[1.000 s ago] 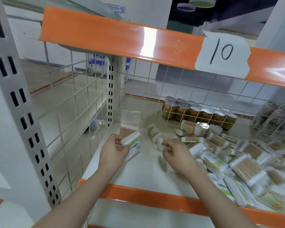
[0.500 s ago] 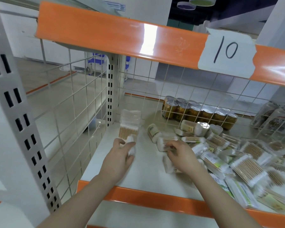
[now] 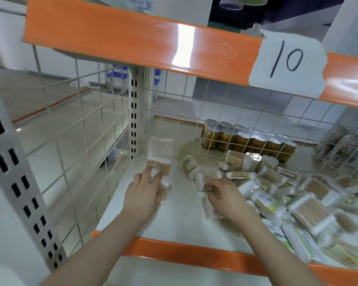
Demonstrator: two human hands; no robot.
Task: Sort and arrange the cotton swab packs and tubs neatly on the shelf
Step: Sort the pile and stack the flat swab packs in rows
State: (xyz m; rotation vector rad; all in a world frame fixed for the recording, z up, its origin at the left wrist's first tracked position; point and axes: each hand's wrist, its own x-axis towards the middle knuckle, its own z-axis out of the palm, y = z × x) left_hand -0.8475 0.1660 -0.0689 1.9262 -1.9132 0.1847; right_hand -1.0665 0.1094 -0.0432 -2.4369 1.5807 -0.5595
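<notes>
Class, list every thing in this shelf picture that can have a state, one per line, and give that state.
left hand: holds a swab pack against the shelf
right hand: fingers curled on a swab tub lying on its side
stack of packs: neat, in the back left corner
loose packs: jumbled heap on the right
cans: upright, behind the wire grid

A white paper label (image 3: 287, 60) taped to the glossy orange front rail of the upper shelf (image 3: 132, 38) carries a handwritten black "10". The green-and-white printed labels on the clear cotton swab packs (image 3: 271, 203) below are too blurred to read, as is the print on the gold tin cans (image 3: 246, 141) behind the wire grid.
</notes>
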